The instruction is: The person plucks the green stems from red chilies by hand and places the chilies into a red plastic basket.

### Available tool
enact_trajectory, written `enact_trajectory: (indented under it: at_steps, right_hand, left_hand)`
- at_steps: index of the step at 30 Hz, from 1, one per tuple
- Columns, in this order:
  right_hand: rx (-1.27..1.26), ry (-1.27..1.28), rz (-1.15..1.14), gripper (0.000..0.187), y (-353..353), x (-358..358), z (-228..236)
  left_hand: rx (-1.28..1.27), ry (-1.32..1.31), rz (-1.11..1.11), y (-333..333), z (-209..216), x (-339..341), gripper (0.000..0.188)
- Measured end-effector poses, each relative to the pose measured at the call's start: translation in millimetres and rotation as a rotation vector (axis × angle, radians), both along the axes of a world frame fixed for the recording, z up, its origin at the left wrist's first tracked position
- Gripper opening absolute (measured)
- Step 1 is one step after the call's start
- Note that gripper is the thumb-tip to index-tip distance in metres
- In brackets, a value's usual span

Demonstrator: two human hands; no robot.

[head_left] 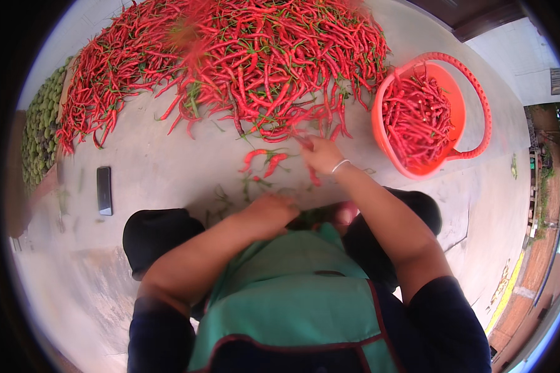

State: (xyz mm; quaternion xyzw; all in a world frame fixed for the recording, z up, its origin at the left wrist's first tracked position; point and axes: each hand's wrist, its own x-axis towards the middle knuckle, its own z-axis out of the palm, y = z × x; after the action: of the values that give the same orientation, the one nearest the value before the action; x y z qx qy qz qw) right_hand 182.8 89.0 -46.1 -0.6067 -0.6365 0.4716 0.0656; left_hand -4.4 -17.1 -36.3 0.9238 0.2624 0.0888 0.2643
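Note:
In front of me a big heap of red chili peppers (274,68) with green stems spreads over the floor. My right hand (320,156), with a white band at the wrist, is closed on a red chili pepper (305,142) at the heap's near edge. Another chili pepper (314,178) shows just under that hand. My left hand (271,211) is low in front of my lap, its fingers smeared by motion. Between the two hands and the heap lie a few loose chili peppers (275,163). Green stem bits (221,196) are scattered beside my left hand.
To the right stands a coral-red basket (389,146) with an arched handle, partly filled with stemless-looking chili peppers (420,118). A dark phone (104,191) lies on the concrete floor (81,248) at left. Beyond it is a pile of green produce (42,124). A green apron (286,311) covers my lap.

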Motion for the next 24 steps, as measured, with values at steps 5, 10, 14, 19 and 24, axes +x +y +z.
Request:
enact_trajectory:
  at_steps: [5, 10, 14, 19, 24]
  right_hand:
    - [0.504, -0.321, 0.528, 0.024, -7, -36, -89]
    - [0.630, -0.198, 0.249, 0.031, -7, -42, -68]
    - [0.165, 0.270, -0.136, 0.046, 4, -26, 19]
    - [0.148, 0.407, -0.233, 0.041, -24, -16, 62]
    - [-0.043, 0.662, -0.353, 0.026, -43, -5, 78]
  left_hand:
    - [-0.228, 0.184, 0.131, 16, 13, -16, 0.027]
    - [-0.273, 0.158, 0.391, 35, -2, -29, 0.022]
    - [-0.434, -0.186, 0.758, 63, 12, -28, 0.027]
    - [-0.641, -0.302, 0.603, 63, 22, -6, 0.023]
    - [-0.345, -0.345, 0.487, 50, 43, 0, 0.015]
